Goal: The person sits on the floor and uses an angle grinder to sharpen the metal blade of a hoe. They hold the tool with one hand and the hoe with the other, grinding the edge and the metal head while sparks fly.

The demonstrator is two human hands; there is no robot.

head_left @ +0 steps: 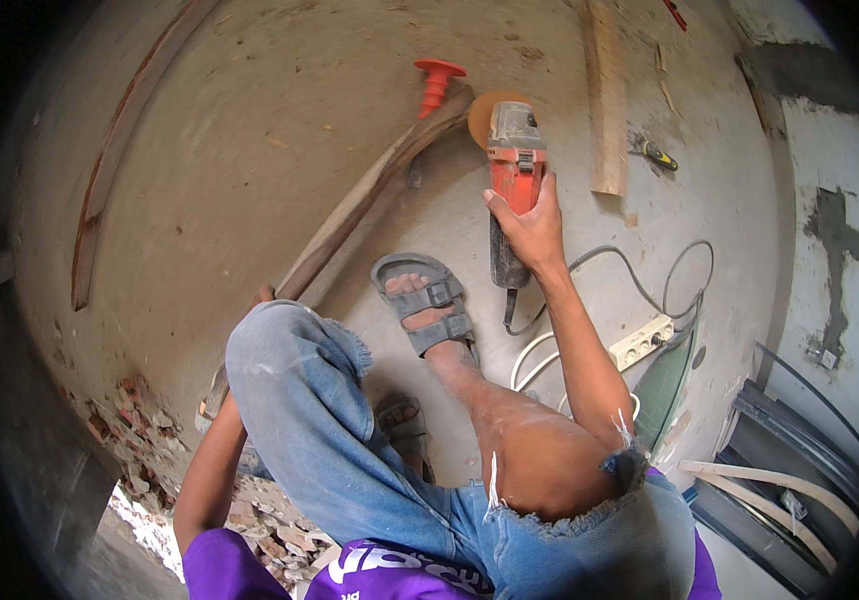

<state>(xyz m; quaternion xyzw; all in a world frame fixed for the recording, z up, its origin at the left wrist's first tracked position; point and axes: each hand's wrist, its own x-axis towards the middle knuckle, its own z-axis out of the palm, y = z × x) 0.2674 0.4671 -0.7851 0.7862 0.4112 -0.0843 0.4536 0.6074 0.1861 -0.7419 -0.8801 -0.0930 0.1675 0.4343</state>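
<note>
In my right hand, closed around its body, is a red and grey angle grinder. Its orange-brown disc is right beside the far end of a long wooden strip; I cannot tell whether they touch. The strip slants from my left knee up to the right. My left hand is mostly hidden behind that knee; its visible fingers are closed on the strip's near part. A red-orange plastic piece, ribbed like a screw with a wide round head, stands by the strip's far end.
A cord runs from the grinder toward a white power strip. A wooden plank and a yellow-black utility knife lie at the far right. Another strip lies left. Rubble is at lower left, dark channels at lower right.
</note>
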